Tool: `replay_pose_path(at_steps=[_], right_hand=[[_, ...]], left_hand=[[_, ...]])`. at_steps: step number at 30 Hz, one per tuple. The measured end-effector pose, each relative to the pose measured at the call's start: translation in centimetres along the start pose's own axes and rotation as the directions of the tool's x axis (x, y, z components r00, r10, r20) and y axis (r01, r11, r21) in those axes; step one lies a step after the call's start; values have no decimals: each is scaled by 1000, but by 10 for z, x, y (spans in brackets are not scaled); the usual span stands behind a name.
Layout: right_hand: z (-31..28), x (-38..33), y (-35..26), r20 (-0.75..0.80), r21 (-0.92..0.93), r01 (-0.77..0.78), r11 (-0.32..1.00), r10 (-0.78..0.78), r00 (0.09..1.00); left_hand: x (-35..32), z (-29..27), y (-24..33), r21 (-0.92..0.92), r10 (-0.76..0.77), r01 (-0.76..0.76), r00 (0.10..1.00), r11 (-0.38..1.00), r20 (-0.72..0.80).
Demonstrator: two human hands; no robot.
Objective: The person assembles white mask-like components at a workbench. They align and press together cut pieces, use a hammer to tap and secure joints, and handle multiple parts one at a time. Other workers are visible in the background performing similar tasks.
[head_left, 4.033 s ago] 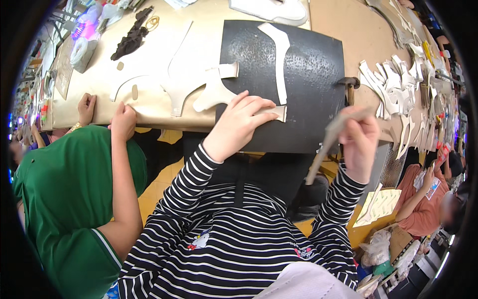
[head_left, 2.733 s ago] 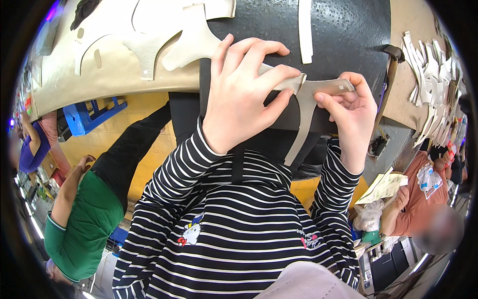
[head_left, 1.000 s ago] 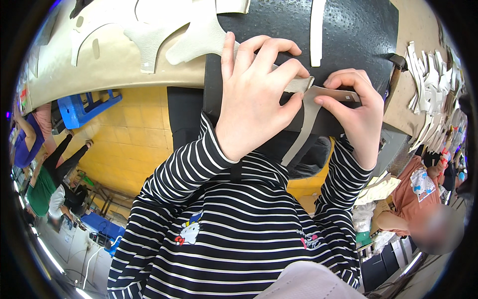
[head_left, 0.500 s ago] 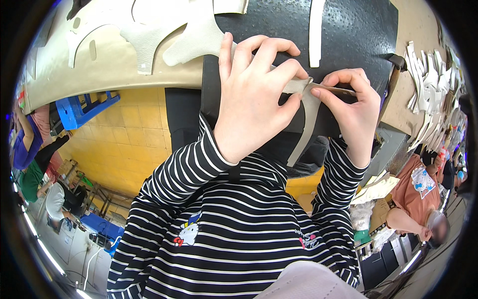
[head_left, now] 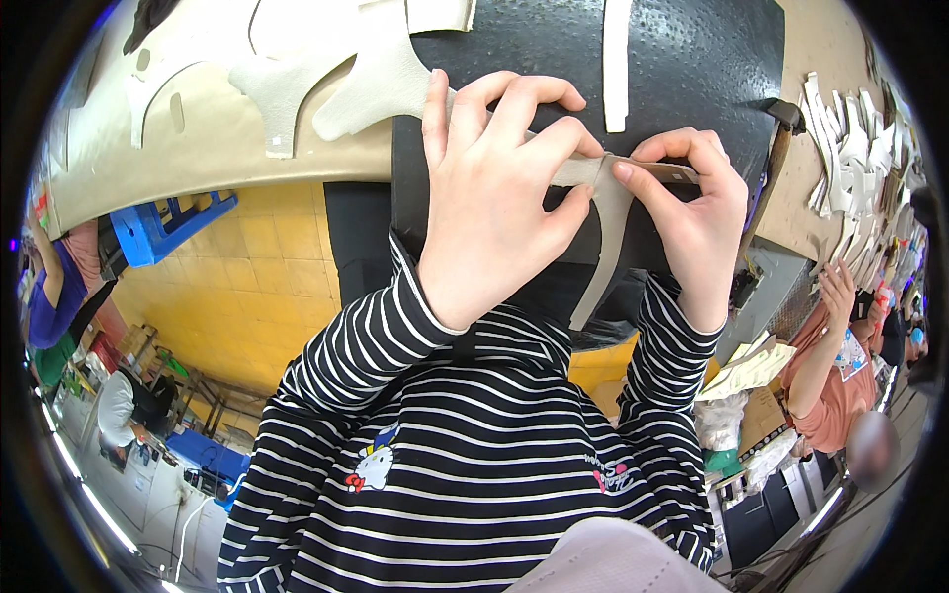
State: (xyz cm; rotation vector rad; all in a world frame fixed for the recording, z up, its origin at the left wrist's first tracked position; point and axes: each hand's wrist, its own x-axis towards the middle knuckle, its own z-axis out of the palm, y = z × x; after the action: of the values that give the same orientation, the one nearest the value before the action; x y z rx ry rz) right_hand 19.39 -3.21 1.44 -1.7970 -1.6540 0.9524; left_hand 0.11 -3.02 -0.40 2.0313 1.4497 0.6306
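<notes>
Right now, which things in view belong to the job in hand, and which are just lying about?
In the job:
- grey strip, pinched in the right hand
- pale piece under the left hand
- black board

Apparently just lying about:
- blue stool
- papers
- clear bag

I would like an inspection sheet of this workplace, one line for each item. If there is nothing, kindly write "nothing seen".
Surface: black board beside a gold-coloured table cover.
Work pieces: grey forked piece, its tail reaching past the board's near edge; pale piece, partly hidden.
Clutter: pale strip on the board; heap of cut pieces at right; hammer-like tool by the board.
Left hand: spread over the pale piece; grip unclear.
Right hand: fingers pinch the grey forked piece.
Cables: white cable, lower left.
Surroundings: yellow tiled floor, blue stool, co-worker in salmon shirt.
</notes>
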Motion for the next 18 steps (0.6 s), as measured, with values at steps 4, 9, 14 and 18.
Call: replay_pose_path(at_steps=[4, 9, 14, 18], right_hand=[[1, 0, -2, -7, -19, -14, 1000, 14, 1000], [1, 0, -4, -17, -9, -37, 999, 37, 999], [4, 0, -8, -42, 19, -97, 995, 97, 994], [9, 0, -17, -78, 47, -201, 978, 204, 976]], left_hand=[[0, 0, 0, -7, -2, 2, 1000, 1000, 0], [1, 0, 1, -13, -12, 12, 1000, 1000, 9], [1, -2, 1, -13, -11, 11, 1000, 1000, 14], [2, -3, 3, -19, -30, 31, 999, 999, 26]])
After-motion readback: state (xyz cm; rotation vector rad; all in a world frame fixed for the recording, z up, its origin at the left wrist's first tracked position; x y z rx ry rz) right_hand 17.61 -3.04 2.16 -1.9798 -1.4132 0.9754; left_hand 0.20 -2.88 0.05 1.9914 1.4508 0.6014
